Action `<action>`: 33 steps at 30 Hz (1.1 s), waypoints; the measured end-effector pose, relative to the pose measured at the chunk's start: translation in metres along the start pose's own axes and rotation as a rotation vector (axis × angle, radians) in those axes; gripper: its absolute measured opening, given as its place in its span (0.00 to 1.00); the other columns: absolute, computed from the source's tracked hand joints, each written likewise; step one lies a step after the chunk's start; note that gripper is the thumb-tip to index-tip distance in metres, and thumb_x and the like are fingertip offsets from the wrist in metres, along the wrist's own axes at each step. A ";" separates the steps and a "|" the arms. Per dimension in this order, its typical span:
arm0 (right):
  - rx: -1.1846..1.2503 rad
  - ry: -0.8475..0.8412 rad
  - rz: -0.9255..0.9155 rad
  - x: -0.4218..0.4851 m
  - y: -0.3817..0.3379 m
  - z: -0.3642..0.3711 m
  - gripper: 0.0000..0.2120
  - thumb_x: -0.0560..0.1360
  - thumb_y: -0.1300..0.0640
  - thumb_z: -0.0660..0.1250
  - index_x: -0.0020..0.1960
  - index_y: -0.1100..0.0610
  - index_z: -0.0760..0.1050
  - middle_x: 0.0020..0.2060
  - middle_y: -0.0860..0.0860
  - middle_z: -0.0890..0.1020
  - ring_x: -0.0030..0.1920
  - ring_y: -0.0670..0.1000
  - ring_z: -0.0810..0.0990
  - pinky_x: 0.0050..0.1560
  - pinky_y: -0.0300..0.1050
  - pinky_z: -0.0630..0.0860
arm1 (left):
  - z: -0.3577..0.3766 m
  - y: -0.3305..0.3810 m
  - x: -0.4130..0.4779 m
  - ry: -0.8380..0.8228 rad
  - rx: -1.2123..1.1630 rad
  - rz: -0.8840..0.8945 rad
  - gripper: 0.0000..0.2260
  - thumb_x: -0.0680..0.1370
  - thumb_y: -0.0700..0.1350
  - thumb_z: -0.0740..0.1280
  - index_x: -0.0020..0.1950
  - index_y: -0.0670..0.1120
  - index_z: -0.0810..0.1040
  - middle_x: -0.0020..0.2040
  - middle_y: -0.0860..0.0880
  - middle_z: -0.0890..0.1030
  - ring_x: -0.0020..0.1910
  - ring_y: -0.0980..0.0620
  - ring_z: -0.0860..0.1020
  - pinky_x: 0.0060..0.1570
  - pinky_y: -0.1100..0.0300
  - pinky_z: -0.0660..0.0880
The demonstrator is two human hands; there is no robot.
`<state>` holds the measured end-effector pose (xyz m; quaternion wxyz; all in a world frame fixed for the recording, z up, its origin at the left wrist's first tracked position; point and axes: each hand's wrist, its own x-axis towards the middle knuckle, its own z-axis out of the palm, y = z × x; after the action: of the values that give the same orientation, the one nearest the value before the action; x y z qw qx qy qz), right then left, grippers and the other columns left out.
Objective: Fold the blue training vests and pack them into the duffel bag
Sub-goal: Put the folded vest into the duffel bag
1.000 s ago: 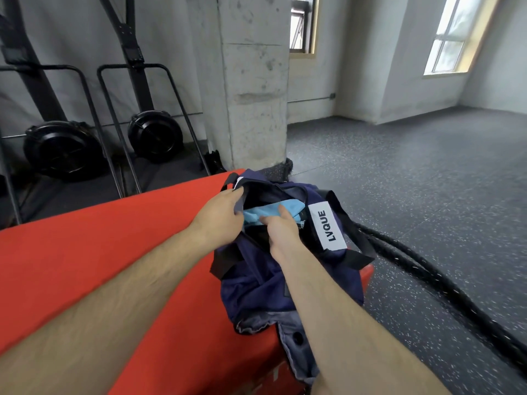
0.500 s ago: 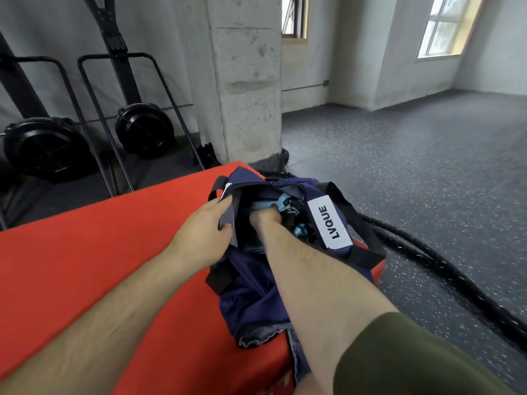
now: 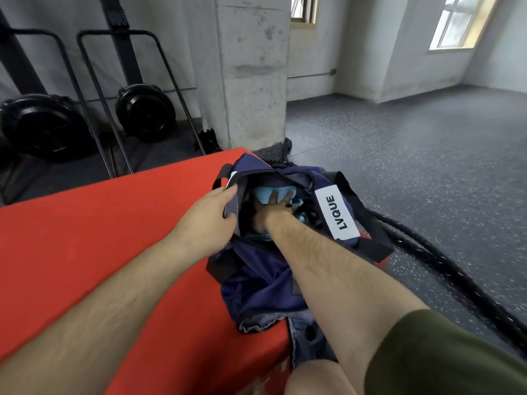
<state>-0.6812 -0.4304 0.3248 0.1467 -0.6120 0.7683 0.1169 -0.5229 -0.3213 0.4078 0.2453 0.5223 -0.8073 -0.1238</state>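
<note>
Pinching bag [image 3: 256,283] rim, left grip [image 3: 206,219], right grip [image 3: 271,212] flat on vest [image 3: 260,193]

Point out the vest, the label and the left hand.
vest [image 3: 261,193]: head view, light blue fabric inside the bag [image 3: 256,280] opening.
label [image 3: 336,213]: head view, middle of the white patch.
left hand [image 3: 209,213]: head view, back of the hand gripping the bag's rim.
</note>
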 end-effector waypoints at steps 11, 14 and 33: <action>0.161 0.218 -0.102 -0.034 0.013 -0.002 0.27 0.83 0.39 0.46 0.80 0.47 0.57 0.81 0.55 0.50 0.79 0.68 0.40 0.72 0.74 0.49 | 0.014 -0.009 -0.002 0.003 -0.028 -0.090 0.24 0.80 0.40 0.62 0.77 0.41 0.66 0.76 0.45 0.68 0.75 0.48 0.65 0.70 0.64 0.58; 0.255 0.335 -0.132 -0.076 0.018 -0.001 0.22 0.85 0.46 0.49 0.73 0.55 0.68 0.74 0.57 0.67 0.75 0.64 0.61 0.70 0.62 0.64 | 0.020 0.003 -0.007 0.038 -0.074 -0.086 0.14 0.80 0.40 0.63 0.65 0.40 0.76 0.66 0.40 0.77 0.66 0.43 0.74 0.63 0.58 0.66; 0.247 0.647 -0.811 -0.326 -0.184 0.037 0.13 0.81 0.59 0.55 0.64 0.53 0.70 0.59 0.53 0.78 0.60 0.59 0.77 0.52 0.53 0.69 | -0.123 -0.091 -0.239 0.334 0.242 -0.241 0.08 0.79 0.46 0.61 0.42 0.47 0.69 0.44 0.41 0.81 0.44 0.37 0.78 0.37 0.51 0.69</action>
<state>-0.4310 -0.1635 0.4105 0.0066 -0.8428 0.4842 -0.2351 -0.3079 -0.1369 0.4069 0.2945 0.6538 -0.6963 0.0335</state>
